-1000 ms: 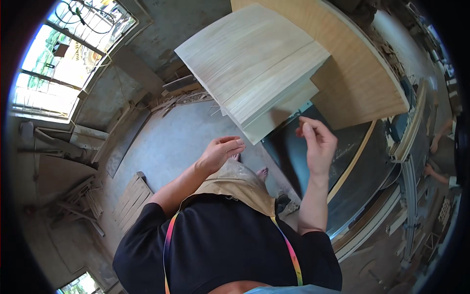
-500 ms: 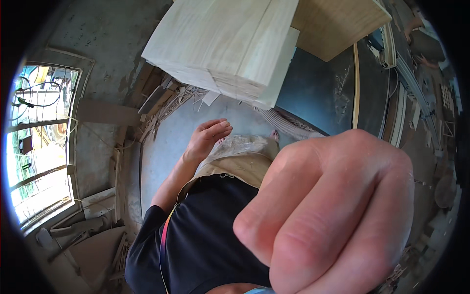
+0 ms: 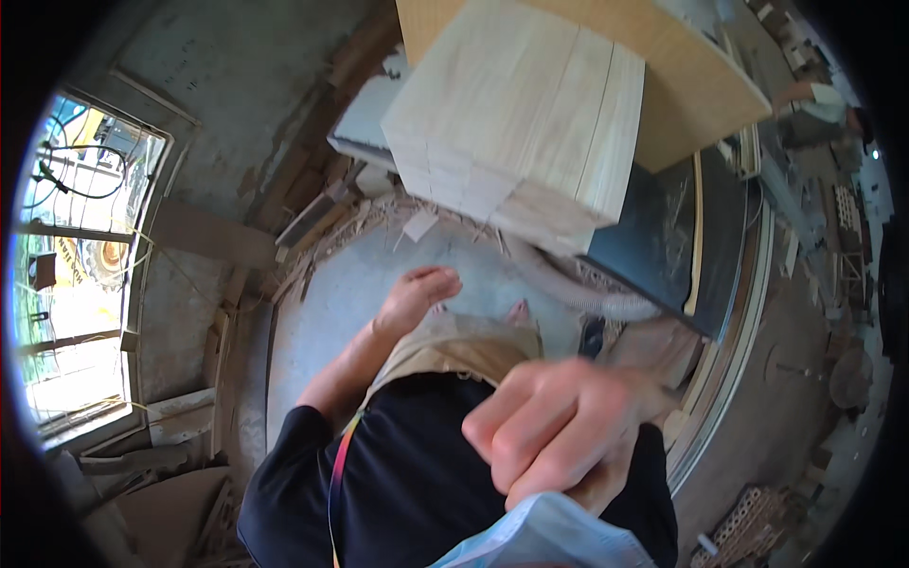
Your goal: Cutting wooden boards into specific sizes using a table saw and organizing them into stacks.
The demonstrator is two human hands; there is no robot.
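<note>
Fingers of the right hand curl at the blue mask, bodyward of the board stack, their grip impossible to tell. The left hand, fingers loosely extended, empty, is nearer the stack. Mask handling seems the step; the next move calls for gentleness.

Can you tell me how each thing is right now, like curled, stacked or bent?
Left hand: half curled, nothing seen in it.
Right hand: raised, fingers curled, grip hidden.
Mask: creased, near the right hand in view; touching, can't tell.
Boards: stacked.
Hose: bent in a curve.
Scraps: strewn on the floor.
Window: barred, bright.
</note>
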